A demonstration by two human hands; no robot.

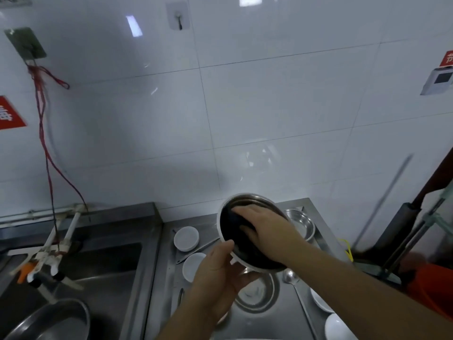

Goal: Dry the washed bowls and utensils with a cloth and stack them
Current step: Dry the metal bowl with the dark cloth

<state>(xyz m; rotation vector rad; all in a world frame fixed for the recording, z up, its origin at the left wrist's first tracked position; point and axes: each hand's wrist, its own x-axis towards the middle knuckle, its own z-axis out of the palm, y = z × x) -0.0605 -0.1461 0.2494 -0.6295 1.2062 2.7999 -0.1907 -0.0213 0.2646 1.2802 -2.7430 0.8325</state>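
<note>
Writing: a red sign (11, 115) at the left edge of the frame and another red sign (447, 58) at the upper right both carry white characters, cut off and too blurred to read.
Your left hand: your left hand (215, 273), lower centre, grips the white-rimmed steel bowl (228, 217) by its near edge, thumb over the rim, holding it tilted above the counter.
Your right hand: your right hand (267, 229) lies inside the bowl, fingers spread flat and pressing a dark cloth (235, 231) against the inner wall.
Counter: a steel counter (316, 217) fills the lower centre, with two small white dishes (186, 238) left of the bowl, a steel bowl (300, 223) behind it, another steel bowl (257, 294) below it, a ladle (290, 277) and white bowls (337, 326) at lower right.
Sink: a steel sink (110, 261) sits at lower left, white taps (56, 244) over it, a steel pot (54, 322) in the corner.
Room: glossy white wall tiles (257, 106) fill the upper frame; red cords (43, 119) hang from a wall plate at upper left.
</note>
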